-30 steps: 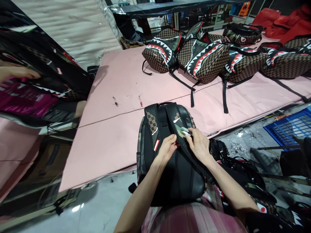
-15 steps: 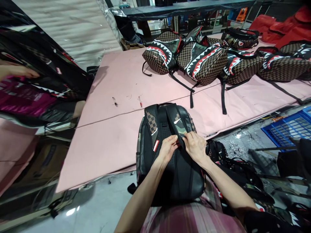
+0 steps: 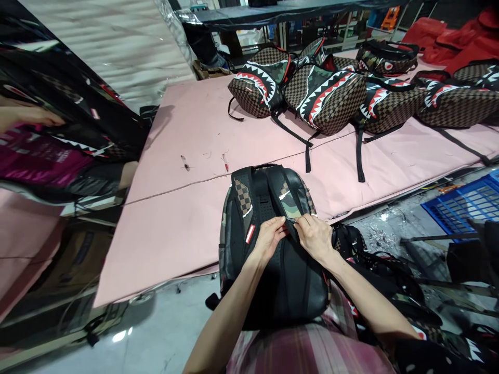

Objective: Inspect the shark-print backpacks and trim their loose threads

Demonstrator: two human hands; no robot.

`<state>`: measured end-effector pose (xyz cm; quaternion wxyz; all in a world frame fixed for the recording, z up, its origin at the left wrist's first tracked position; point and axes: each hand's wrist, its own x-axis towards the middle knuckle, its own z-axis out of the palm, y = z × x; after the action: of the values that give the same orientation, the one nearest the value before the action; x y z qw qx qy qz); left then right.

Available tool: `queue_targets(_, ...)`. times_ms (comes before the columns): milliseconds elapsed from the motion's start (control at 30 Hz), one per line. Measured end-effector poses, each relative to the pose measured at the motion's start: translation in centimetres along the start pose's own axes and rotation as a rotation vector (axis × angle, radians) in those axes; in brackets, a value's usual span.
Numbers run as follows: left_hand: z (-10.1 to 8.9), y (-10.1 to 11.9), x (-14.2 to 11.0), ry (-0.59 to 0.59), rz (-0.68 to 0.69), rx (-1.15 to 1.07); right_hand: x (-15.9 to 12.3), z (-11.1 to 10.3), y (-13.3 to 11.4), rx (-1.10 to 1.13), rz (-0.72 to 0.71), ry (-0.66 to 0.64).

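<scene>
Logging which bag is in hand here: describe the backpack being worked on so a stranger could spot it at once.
Start at the pink table; at its near edge, against the person's lap, stands one backpack. The left hand and right hand pinch its shoulder strap. Unlike the shark-mouth backpacks piled at the far side, it shows its black padded back.

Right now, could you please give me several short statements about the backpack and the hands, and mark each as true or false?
1. Both hands, left hand and right hand, pinch the shoulder strap of the backpack. True.
2. The backpack lies front side up. False: its padded back panel faces up.
3. The table cover is blue. False: it is pink.
4. Shark-mouth backpacks lie at the table's far side. True.
</scene>
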<state>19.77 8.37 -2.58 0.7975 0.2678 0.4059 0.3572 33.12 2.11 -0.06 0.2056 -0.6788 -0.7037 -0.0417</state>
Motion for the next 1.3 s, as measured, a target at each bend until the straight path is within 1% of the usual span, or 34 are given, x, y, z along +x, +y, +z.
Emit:
queue_targets(300,0.0,-0.2,0.1,0.014,-0.010,-0.001,-0.4,0.0,-0.1,-0.065,-0.062,0.065)
queue_targets(367,0.1,-0.2,0.1,0.009,0.003,0.006,-0.9,0.1,-0.3,-0.043,-0.107,0.055)
queue_targets(433,0.1,-0.2,0.2,-0.001,0.021,0.017,-1.5,0.1,-0.2,0.037,-0.145,0.038)
queue_targets(500,0.1,-0.2,0.2,-0.010,0.023,0.027,-2.0,0.1,0.2,0.192,-0.105,0.041)
queue_targets(567,-0.1,-0.2,0.3,-0.013,0.011,0.029,-2.2,0.1,0.7,0.335,0.009,0.077)
queue_targets(633,-0.3,-0.2,0.4,-0.013,0.000,0.030,-1.9,0.2,1.1,0.367,0.115,0.119)
queue_targets(700,-0.4,-0.4,0.6,-0.009,-0.001,0.029,-1.3,0.4,1.1,0.301,0.154,0.138)
queue_targets(833,-0.7,-0.7,0.8,-0.007,0.006,0.036,-0.4,0.8,0.2,0.122,0.120,0.128)
queue_targets(933,-0.8,-0.9,0.8,-0.007,0.010,0.039,-0.2,0.9,-0.2,0.038,0.110,0.118)
queue_targets(1133,-0.8,-1.1,0.9,0.008,0.013,0.031,-0.4,0.6,-0.1,-0.034,0.045,0.070)
queue_targets(1300,-0.7,-0.9,0.8,0.009,0.008,0.021,-0.6,0.5,0.1,-0.028,0.031,0.082)
